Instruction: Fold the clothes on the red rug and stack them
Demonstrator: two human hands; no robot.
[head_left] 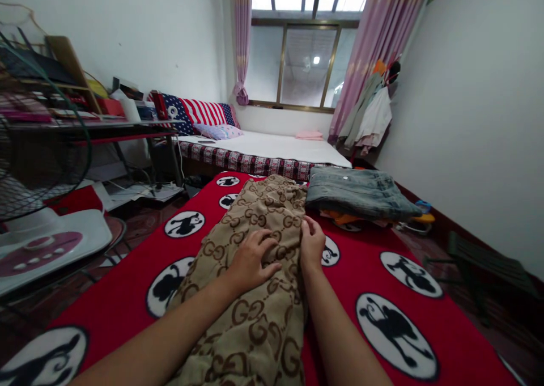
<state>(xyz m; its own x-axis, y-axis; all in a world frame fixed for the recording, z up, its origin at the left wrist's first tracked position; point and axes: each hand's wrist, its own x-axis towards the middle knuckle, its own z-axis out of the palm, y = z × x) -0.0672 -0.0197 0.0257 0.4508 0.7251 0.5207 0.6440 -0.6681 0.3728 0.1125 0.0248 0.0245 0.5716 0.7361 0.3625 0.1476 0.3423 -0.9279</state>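
A pair of tan trousers (255,335) with a brown letter pattern lies lengthwise in front of me, apparently folded in half, its surface wrinkled. It rests on a red blanket (340,312) printed with dark monkey figures in white ovals. My left hand (254,259) lies on the middle of the cloth, palm down with the fingers apart. At the right edge of the trousers, my right hand (312,244) has its fingers closed on the fabric. Just beyond that hand sits a stack of folded blue jeans (361,193), with some orange cloth (338,217) showing underneath.
A bed (280,145) with a white sheet stands below the window. On the left are a cluttered desk (140,126), a fan (38,148) and a white stool (85,230). Clothes (374,117) hang by the curtain. A dark folding chair (488,261) stands at right.
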